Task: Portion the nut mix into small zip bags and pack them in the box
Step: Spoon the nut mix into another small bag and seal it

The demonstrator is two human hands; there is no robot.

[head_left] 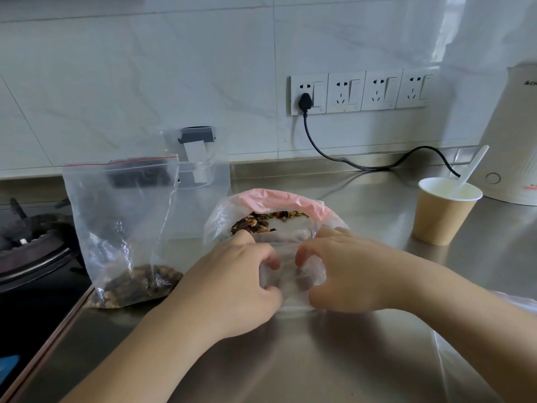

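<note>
Head view: at the centre of the frame, a person's left hand and right hand grip a small clear zip bag on a stainless steel table, the fingers of both hands curled over the bag's upper edge and pinching the plastic. Just behind the hands sits a larger plastic bag with a pink rim, its mouth open on the nut mix inside. At left of centre, a filled zip bag with a red seal line stands upright, nuts settled at its bottom. Behind it stands a clear plastic box. At right, a paper cup holds a white spoon, beside a white kettle. A black plug sits in the wall sockets at upper centre. A gas stove occupies the left edge.
</note>
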